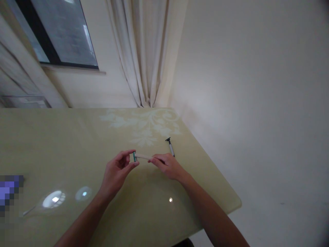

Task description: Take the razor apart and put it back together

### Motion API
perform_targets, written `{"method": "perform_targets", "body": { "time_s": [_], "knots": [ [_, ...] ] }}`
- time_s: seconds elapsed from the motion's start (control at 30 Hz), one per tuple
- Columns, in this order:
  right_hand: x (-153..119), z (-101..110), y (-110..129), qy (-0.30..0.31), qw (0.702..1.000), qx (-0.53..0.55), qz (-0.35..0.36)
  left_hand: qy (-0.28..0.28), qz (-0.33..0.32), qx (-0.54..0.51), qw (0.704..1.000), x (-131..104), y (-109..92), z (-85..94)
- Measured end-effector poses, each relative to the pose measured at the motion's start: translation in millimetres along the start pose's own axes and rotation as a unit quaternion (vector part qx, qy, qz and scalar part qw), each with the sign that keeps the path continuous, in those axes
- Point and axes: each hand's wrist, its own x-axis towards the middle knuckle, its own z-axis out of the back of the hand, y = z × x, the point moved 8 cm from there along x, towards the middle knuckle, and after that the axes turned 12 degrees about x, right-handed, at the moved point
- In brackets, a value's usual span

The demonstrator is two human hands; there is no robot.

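A razor with a pale handle (143, 157) and a green head (134, 156) is held above the table, its head pointing left. My left hand (117, 171) grips the head between the thumb below and a finger above. The end of the handle is pinched in my right hand (167, 165), which hides part of it. Just beyond my right hand, a second razor (171, 148) with a black head and a grey and black handle lies on the table.
The glossy yellow-green table (64, 144) has a rounded right corner and reflects several lights. A pixelated purple patch (9, 190) shows at the left edge. Curtains (144, 51), a window and a white wall (244, 85) stand behind and to the right.
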Motion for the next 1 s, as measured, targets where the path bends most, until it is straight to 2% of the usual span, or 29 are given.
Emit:
{"method": "perform_targets", "body": {
  "time_s": [0.2, 0.33, 0.5, 0.63, 0.77, 0.9, 1.0],
  "knots": [
    [0.2, -2.9, -2.3, 0.021, 0.999, 0.026, 0.002, 0.005, 0.006, -0.008, 1.0, 0.2, -0.5, -0.9],
    [-0.4, 3.1, -3.3, -0.006, 1.0, 0.018, -0.01, -0.004, 0.005, 0.004, 1.0, 0.6, -1.8, 0.2],
    [0.0, -1.6, -3.1, 0.016, 1.0, 0.021, -0.006, -0.002, 0.0, -0.002, 1.0, 0.3, -1.8, -0.3],
    [1.0, 2.5, -4.8, -0.016, 1.0, 0.0, -0.004, -0.003, 0.0, 0.005, 1.0, -0.5, -2.3, -0.9],
    [1.1, -0.5, -4.1, -0.004, 1.0, 0.015, -0.002, 0.0, -0.005, 0.006, 1.0, -1.3, -5.8, -2.7],
    [1.2, 1.9, -6.8, -0.023, 1.0, 0.014, -0.011, 0.0, -0.006, 0.004, 1.0, -1.3, -6.1, -2.3],
    [1.8, -1.4, -7.8, -0.006, 0.999, 0.032, -0.006, 0.01, -0.004, 0.003, 1.0, -1.1, -3.4, -3.5]
  ]
}}
